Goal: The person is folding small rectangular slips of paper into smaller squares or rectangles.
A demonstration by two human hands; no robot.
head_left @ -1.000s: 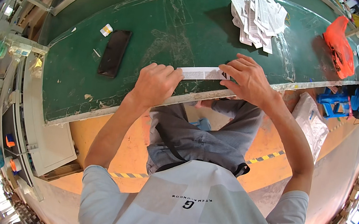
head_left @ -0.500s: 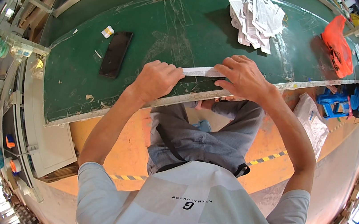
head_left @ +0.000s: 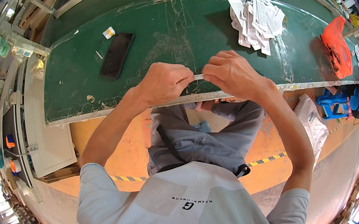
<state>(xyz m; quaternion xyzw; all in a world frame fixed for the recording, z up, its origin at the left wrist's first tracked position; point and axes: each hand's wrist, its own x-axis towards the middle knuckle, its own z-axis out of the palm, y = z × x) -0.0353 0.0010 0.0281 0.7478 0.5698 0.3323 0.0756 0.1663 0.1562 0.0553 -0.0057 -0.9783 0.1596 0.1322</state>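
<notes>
Pinching a thin white strip between them, the left hand and right hand meet above the green table's near edge. Its long axis runs nine to three, mostly hidden by fingers. A black phone lies at ten o'clock, a white paper pile at one.

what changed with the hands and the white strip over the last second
Both hands, left hand and right hand, closed toward each other, so only a short bit of the white strip shows between them. Both keep their pinch. The black phone and paper pile stayed put.
</notes>
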